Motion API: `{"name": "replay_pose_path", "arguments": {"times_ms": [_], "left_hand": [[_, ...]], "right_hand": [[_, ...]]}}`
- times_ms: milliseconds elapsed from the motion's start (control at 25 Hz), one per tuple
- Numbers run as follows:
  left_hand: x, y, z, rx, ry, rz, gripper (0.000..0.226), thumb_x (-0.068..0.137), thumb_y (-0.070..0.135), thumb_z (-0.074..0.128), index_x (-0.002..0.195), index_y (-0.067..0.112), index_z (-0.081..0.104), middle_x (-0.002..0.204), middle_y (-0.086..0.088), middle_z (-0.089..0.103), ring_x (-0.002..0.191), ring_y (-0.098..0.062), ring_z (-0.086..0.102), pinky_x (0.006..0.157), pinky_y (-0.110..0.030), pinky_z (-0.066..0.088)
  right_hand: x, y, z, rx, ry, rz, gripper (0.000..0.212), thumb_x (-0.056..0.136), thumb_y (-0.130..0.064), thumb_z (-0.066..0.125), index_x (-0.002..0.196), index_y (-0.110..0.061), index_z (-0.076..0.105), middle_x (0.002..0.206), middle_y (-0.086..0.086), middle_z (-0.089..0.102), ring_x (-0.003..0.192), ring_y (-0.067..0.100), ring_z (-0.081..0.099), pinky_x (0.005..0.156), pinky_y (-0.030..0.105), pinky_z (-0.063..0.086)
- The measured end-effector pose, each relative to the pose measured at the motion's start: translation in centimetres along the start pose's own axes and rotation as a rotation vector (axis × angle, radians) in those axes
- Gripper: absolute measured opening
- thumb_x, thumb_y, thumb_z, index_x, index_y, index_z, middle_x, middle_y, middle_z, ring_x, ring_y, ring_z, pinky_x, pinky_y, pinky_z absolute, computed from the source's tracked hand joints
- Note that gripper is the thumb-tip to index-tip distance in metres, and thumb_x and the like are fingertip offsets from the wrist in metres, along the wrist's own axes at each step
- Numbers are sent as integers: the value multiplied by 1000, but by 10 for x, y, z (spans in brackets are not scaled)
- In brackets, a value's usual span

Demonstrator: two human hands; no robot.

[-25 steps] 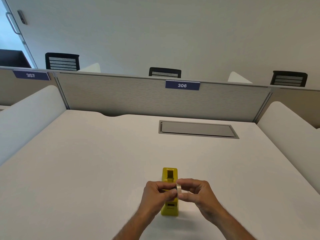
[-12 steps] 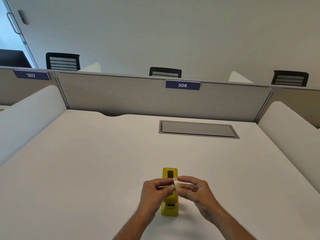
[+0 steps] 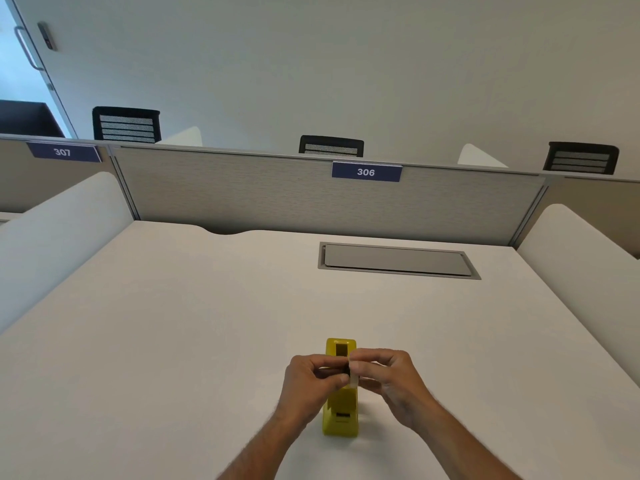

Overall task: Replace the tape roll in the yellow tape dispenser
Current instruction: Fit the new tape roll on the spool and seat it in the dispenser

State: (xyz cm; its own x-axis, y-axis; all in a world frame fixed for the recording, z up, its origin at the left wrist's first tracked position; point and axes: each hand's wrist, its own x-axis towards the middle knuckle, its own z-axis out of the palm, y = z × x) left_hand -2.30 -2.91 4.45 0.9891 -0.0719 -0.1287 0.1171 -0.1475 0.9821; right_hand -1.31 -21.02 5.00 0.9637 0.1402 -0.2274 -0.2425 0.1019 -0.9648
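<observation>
A yellow tape dispenser (image 3: pixel 341 412) stands on the white desk (image 3: pixel 173 341), lengthwise away from me, near the front edge. Both hands hover just above its middle. My right hand (image 3: pixel 391 382) pinches a small pale tape roll (image 3: pixel 353 374) on edge between thumb and fingers. My left hand (image 3: pixel 311 382) meets it from the left, fingertips closed on a small dark piece (image 3: pixel 345 369) at the roll's centre. The hands hide the dispenser's middle; its far end (image 3: pixel 341 347) and near end show.
A grey flap cover (image 3: pixel 398 260) is set into the desk at the back right. A grey partition (image 3: pixel 277 199) with a "306" label (image 3: pixel 366 172) closes the far side. White side dividers (image 3: pixel 52 244) flank the desk. Chair backs (image 3: pixel 330 146) show beyond.
The two hands with the roll have risen slightly and shifted toward the dispenser's far end, and closed tighter together. The dispenser has not moved.
</observation>
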Motion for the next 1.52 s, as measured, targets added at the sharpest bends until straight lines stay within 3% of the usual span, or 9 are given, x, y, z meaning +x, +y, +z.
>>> {"name": "replay_pose_path", "arguments": {"times_ms": [200, 320, 520, 840, 1080, 1280, 1520], "left_hand": [[14, -2, -5, -9, 37, -8, 28, 77, 4, 81, 95, 26, 82, 92, 8, 82, 90, -10, 77, 82, -29, 62], [19, -2, -7, -11, 49, -9, 29, 76, 4, 82, 95, 26, 82, 92, 7, 82, 90, -11, 77, 83, -31, 61], [23, -8, -5, -1, 82, -26, 39, 72, -2, 82, 93, 31, 78, 89, 6, 82, 87, -11, 77, 83, -29, 62], [30, -14, -5, 78, 92, -7, 45, 69, -5, 81, 85, 36, 74, 82, 15, 80, 84, -7, 77, 79, -23, 62], [34, -17, 0, 152, 80, 24, 46, 71, -5, 81, 102, 27, 74, 95, 5, 79, 91, -9, 75, 87, -27, 61], [35, -19, 2, 239, 69, 40, 55, 73, 0, 81, 118, 28, 70, 99, 8, 79, 92, -3, 72, 78, -8, 54], [33, -16, 1, 293, 84, 80, 56, 73, 0, 81, 121, 26, 68, 100, 9, 77, 88, -4, 74, 84, -23, 61]], "right_hand": [[13, 7, 13, -67, 144, -43, 44, 55, -27, 94, 92, -10, 78, 94, 9, 80, 94, 25, 76, 87, 42, 60], [16, 12, 15, -110, 151, -67, 39, 56, -35, 91, 90, -17, 82, 92, 7, 81, 92, 21, 76, 87, 40, 60], [18, 15, 12, -159, 165, -32, 23, 69, -18, 90, 90, -15, 82, 89, 7, 81, 89, 24, 77, 90, 47, 61], [18, 24, 15, -378, 278, -75, 18, 68, -25, 91, 84, -28, 83, 83, -11, 80, 82, 6, 74, 75, 26, 58], [17, 26, 14, -461, 280, -109, 29, 62, -29, 94, 88, -28, 82, 82, -12, 80, 79, 4, 75, 75, 25, 61], [14, 26, 16, -491, 285, -162, 28, 68, -20, 92, 92, -27, 80, 84, -11, 80, 80, 1, 75, 73, 20, 61], [13, 26, 18, -534, 297, -173, 28, 70, -19, 91, 95, -24, 79, 86, -10, 79, 80, -3, 73, 68, 11, 57]]}}
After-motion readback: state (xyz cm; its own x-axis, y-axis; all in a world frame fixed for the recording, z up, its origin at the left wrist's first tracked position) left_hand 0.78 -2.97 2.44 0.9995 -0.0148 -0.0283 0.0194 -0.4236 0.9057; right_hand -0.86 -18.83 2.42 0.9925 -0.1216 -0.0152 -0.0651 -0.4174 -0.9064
